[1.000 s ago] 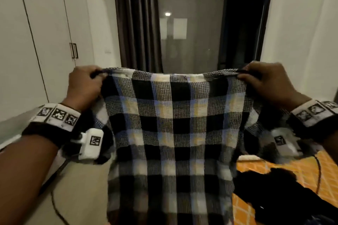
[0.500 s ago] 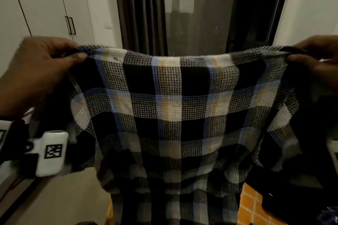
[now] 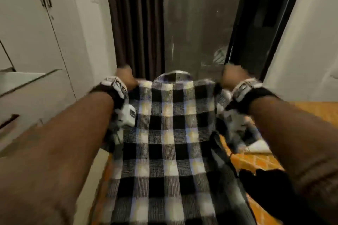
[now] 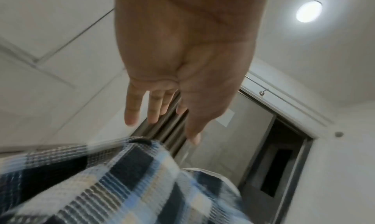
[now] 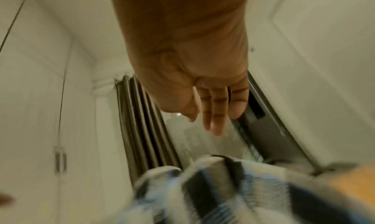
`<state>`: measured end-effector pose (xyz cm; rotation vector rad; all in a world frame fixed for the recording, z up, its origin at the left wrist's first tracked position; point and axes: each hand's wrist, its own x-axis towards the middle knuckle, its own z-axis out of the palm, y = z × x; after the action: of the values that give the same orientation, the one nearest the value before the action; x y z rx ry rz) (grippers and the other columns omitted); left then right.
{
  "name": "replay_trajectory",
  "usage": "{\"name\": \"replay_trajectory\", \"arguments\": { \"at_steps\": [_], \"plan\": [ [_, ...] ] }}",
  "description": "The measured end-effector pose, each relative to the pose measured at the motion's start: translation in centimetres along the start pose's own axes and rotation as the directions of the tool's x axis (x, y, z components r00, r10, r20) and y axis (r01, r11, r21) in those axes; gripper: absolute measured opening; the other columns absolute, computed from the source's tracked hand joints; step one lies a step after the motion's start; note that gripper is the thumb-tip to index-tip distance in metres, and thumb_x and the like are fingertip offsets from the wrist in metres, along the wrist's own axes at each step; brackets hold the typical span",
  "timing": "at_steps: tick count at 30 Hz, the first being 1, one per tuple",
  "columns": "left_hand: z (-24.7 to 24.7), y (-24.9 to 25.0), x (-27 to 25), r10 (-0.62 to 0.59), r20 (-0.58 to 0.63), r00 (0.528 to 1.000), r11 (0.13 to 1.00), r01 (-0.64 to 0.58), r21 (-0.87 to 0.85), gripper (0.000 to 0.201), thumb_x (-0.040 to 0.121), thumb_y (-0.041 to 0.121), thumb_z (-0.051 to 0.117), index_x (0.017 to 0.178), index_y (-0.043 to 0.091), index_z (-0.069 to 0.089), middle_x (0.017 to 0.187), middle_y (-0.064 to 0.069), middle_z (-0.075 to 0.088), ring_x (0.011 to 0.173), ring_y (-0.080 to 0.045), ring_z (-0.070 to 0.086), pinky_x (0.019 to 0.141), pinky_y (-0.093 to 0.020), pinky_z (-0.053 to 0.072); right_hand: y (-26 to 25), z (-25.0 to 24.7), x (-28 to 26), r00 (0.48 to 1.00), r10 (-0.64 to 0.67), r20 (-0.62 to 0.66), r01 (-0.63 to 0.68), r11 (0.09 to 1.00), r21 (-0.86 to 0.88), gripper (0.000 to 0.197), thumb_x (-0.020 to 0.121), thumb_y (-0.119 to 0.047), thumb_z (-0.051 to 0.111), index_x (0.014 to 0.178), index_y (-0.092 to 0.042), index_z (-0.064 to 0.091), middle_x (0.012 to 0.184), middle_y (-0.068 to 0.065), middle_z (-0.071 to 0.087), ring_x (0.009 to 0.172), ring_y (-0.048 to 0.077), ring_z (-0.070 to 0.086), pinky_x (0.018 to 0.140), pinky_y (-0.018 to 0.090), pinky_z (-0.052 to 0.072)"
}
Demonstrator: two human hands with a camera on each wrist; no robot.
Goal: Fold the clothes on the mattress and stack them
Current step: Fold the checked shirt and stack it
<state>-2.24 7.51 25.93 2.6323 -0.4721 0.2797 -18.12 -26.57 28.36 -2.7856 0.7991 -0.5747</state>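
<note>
Beside a white wardrobe [image 3: 36, 42] at 9 o'clock, a person stood with both arms reached out over a checked shirt [image 3: 170, 142], spread back-up and broad, its collar [image 3: 173, 76] pointing to 12 o'clock toward a dark curtain [image 3: 135, 23] and a glass door [image 3: 197, 23]. The left hand [image 3: 126, 78] sat at the shirt's 10 o'clock shoulder. The wrist camera showed its fingers [image 4: 131, 109] straight and spread, gripping nothing, with the cloth just below the palm. The head view was too blurred to tell whether skin touched fabric. The shirt appeared to be laid flat and square to the person so that sleeves and sides could be turned in evenly, which would make this the laying-out step before the first fold. The right hand [image 3: 231, 76] mirrored the left at the 2 o'clock shoulder, its fingers [image 5: 215, 115] likewise extended and empty above the cloth. The matched hands suggested the shoulders were being set level. The shirt's right edge lay over the orange-patterned mattress [image 3: 314, 113], while its left side seemed to hang at or past the mattress edge, though the blur left that unclear. A dark garment [image 3: 267, 188] waited unfolded at 4 o'clock, just beside the shirt. No stack was in view.
</note>
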Motion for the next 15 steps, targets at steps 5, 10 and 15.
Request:
{"name": "replay_trajectory", "arguments": {
  "at_steps": [5, 10, 15],
  "plan": [
    [12.3, -3.0, -9.3, 0.124, 0.255, 0.959, 0.992, -0.118, -0.039, 0.056, 0.079, 0.049, 0.078, 0.127, 0.025, 0.062, 0.129, -0.005, 0.061, 0.115, -0.032, 0.063, 0.094, -0.049, 0.054, 0.3, 12.2, -9.5, 0.989, 0.051, 0.139, -0.102, 0.914, 0.392, 0.026, 0.088, -0.025, 0.072, 0.112, -0.015, 0.071, 0.115, 0.015, 0.072, 0.107, 0.035, 0.068, 0.092, 0.044, 0.056],
    [19.1, -8.5, -24.2, -0.074, 0.468, 0.881, 0.993, 0.11, -0.05, 0.084, 0.067, 0.069, 0.071, 0.138, 0.031, 0.049, 0.134, 0.003, 0.057, 0.122, -0.024, 0.058, 0.096, -0.043, 0.054, 5.4, 17.8, -20.8, 0.933, 0.158, 0.322, -0.293, 0.856, 0.427, 0.025, 0.086, -0.04, 0.082, 0.092, -0.021, 0.066, 0.092, -0.002, 0.069, 0.09, 0.024, 0.07, 0.078, 0.038, 0.056],
    [22.3, -12.0, -30.0, -0.275, 0.51, 0.815, 0.961, 0.238, 0.138, 0.118, 0.058, 0.076, 0.075, 0.15, 0.02, 0.028, 0.147, -0.005, 0.04, 0.136, -0.031, 0.042, 0.107, -0.051, 0.046, 9.4, 20.2, -25.9, 0.858, 0.391, 0.332, -0.459, 0.875, 0.154, 0.034, 0.082, -0.047, 0.078, 0.099, -0.019, 0.069, 0.101, 0.007, 0.072, 0.096, 0.035, 0.068, 0.074, 0.037, 0.054]
  ]
}}
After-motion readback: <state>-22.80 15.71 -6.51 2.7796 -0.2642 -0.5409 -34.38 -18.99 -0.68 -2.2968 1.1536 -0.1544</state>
